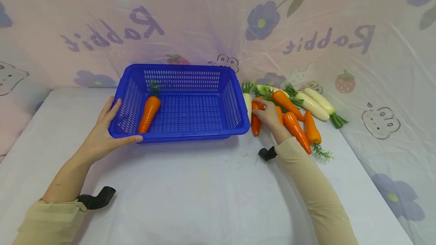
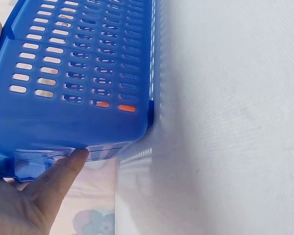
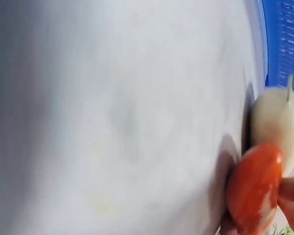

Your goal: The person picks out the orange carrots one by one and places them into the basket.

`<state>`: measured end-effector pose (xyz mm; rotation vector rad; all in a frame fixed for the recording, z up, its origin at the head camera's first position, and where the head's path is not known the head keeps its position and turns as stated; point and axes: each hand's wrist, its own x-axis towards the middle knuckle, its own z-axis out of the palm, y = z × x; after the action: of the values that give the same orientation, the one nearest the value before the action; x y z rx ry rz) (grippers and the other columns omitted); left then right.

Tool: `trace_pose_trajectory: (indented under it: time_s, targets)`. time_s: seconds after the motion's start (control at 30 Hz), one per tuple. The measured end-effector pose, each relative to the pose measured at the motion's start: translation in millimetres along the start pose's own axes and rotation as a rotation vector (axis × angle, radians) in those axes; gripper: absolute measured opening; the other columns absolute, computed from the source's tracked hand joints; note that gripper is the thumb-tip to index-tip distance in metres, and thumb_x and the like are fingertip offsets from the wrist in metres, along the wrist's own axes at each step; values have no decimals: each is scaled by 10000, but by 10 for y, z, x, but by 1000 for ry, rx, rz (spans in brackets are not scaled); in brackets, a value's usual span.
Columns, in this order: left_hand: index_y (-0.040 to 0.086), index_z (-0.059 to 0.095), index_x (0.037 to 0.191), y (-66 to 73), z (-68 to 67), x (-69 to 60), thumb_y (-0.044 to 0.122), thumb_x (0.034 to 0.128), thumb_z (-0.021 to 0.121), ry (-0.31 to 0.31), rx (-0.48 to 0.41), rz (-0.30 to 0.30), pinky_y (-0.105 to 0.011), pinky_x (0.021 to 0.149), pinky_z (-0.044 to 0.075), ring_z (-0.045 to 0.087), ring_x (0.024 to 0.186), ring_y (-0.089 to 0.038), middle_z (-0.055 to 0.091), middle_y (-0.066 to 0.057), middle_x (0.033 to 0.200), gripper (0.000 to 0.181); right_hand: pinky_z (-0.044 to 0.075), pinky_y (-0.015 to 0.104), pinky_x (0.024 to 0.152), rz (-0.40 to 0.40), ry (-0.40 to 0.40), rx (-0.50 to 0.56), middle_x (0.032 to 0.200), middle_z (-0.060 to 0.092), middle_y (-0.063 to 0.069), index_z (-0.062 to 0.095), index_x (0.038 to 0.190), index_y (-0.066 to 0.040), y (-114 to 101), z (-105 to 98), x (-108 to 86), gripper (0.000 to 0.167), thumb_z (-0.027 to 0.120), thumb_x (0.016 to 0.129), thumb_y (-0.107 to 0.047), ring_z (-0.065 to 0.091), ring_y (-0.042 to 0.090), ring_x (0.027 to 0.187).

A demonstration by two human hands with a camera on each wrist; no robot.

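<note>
The blue basket (image 1: 184,136) stands on the white table with one orange carrot (image 1: 150,113) inside at its left. My left hand (image 1: 102,135) holds the basket's left front corner, its thumb along the front rim; in the left wrist view the thumb (image 2: 63,178) lies against the basket wall (image 2: 63,115). Just right of the basket, my right hand (image 1: 267,115) has its fingers around a carrot (image 1: 256,124). The right wrist view shows that carrot (image 3: 255,188) between the fingers, beside a white radish (image 3: 278,125).
Right of the basket lie several more carrots (image 1: 297,131) and white radishes (image 1: 311,105), some overlapping. A patterned curtain (image 1: 204,18) hangs behind the table (image 1: 190,196). Black pieces (image 1: 98,198) stick out at both wrists.
</note>
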<state>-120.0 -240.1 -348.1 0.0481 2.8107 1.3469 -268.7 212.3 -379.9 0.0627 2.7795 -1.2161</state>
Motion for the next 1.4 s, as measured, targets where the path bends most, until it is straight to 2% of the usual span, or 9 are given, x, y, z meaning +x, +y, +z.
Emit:
trace_pose_trajectory:
  time_s: [0.13,0.27,0.37,0.53,0.67,0.87,1.0,1.23,1.4]
  targets:
    - [315,-48,1537,6,3,2,347,772,793,-3,5,6,-792,1025,51,-124,1452,-433,-217,72,1592,1137,419,504,1025,-5,-7,-64,1419,455,224,546,1368,-120,14,-30,-3,470,623,906,-157,464,375,1209]
    - [305,-52,1538,4,1,0,357,773,788,-1,15,4,-801,1010,57,-119,1444,-459,-219,34,1596,1137,390,527,1057,-41,-36,-104,1414,463,221,550,1363,-109,15,-55,-9,481,651,898,-180,450,380,1246]
    - [302,-53,1538,4,-2,-2,358,772,788,0,18,3,-801,1009,60,-116,1444,-461,-218,25,1597,1139,377,539,1067,-39,-48,-118,1422,455,218,560,1356,-126,16,-69,-15,476,658,895,-193,435,381,1270]
    - [301,-47,1539,1,5,-8,355,772,788,5,9,5,-798,1014,54,-118,1446,-455,-214,24,1598,1135,407,504,1013,-13,-26,-106,1419,456,204,595,1322,-152,20,-90,-42,458,682,875,-199,453,359,1208]
    - [302,-47,1539,-6,7,-15,352,772,790,4,5,5,-798,1015,50,-122,1445,-453,-214,32,1597,1137,427,452,925,-31,-8,-83,1435,424,193,588,1330,-138,14,-109,-96,469,685,874,-191,444,347,1131]
    - [299,-47,1540,3,-3,-4,351,772,790,-3,8,5,-793,1024,48,-126,1448,-444,-218,42,1595,1137,468,503,969,-49,3,-25,1472,352,178,577,1340,-153,18,-146,-168,472,680,881,-187,463,386,1173]
    - [294,-46,1541,21,-13,7,359,770,790,-3,18,13,-789,1029,53,-118,1448,-448,-216,38,1595,1139,443,517,1007,-96,16,1,1455,361,177,590,1324,-153,24,-172,-187,463,690,873,-172,459,394,1196]
    - [304,-48,1539,19,-13,-4,363,770,791,0,19,3,-784,1034,52,-118,1453,-435,-216,50,1595,1141,399,521,1055,-242,52,23,1393,428,173,610,1298,-125,35,-207,-167,454,704,854,-129,461,368,1210]
    - [307,-54,1538,25,-7,-8,364,775,785,-2,9,11,-788,1027,48,-120,1449,-444,-220,46,1594,1135,410,538,1043,-287,66,43,1390,433,160,622,1280,-120,24,-213,-177,448,712,841,-113,464,352,1213]
